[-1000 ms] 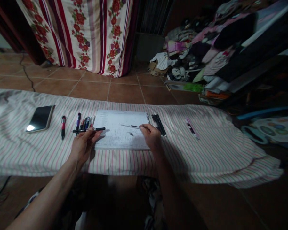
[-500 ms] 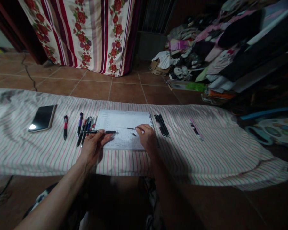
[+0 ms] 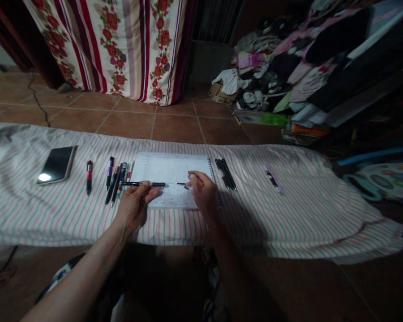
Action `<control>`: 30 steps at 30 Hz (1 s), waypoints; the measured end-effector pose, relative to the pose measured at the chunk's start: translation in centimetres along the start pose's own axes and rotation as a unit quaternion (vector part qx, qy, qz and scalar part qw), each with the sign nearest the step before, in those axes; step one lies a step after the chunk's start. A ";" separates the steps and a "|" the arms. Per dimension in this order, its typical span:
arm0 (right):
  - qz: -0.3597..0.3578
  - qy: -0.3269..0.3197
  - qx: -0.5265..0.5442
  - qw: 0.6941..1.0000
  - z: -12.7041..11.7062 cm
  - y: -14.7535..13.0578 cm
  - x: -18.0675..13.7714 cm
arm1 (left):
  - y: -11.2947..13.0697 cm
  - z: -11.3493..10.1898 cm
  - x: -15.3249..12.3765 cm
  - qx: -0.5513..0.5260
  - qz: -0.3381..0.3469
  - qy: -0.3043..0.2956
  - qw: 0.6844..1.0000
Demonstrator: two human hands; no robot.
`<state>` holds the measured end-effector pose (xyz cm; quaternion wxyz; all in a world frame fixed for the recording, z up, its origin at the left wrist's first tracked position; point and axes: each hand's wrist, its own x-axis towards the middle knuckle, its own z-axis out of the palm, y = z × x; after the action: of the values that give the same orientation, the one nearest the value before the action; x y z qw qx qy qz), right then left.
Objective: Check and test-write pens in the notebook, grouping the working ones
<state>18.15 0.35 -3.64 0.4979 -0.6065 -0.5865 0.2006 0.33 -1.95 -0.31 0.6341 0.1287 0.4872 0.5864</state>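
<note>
My left hand (image 3: 136,203) pinches a black pen barrel (image 3: 144,184) and holds it level over the left edge of a spiral notebook (image 3: 171,169). My right hand (image 3: 203,193) is closed on a thin refill (image 3: 182,184) whose tip points left toward the barrel's open end, a short gap apart. Both hands hover over the notebook's lower half. The notebook lies on a pink-striped cloth (image 3: 289,210).
Left of the notebook lie several pens (image 3: 116,176), a red pen (image 3: 88,172) and a phone (image 3: 56,164). Black pens (image 3: 225,173) and a pink pen (image 3: 273,179) lie to the right. Beyond are tiled floor, a floral curtain (image 3: 127,44) and a clothes pile (image 3: 289,58).
My left hand has carried the pen barrel rightward over the notebook. My right hand has shifted slightly left, so the refill tip and the barrel end are now much closer.
</note>
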 end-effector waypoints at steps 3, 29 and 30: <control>0.072 -0.107 0.085 0.988 0.6 -1.3 -1.2 | -0.4 0.3 -0.1 0.016 0.005 -0.007 1.000; 0.358 -0.248 0.511 0.742 1.1 -2.3 -2.7 | -1.0 0.7 -1.3 0.227 0.175 -0.112 0.951; 0.357 -0.248 0.513 0.740 1.0 -2.3 -2.7 | -1.0 0.7 -1.3 0.229 0.182 -0.116 0.949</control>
<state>15.51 -2.13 -3.06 0.4626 -0.3534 -0.2382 0.7774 1.69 -3.08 -0.13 0.5219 0.4241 0.5000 0.5457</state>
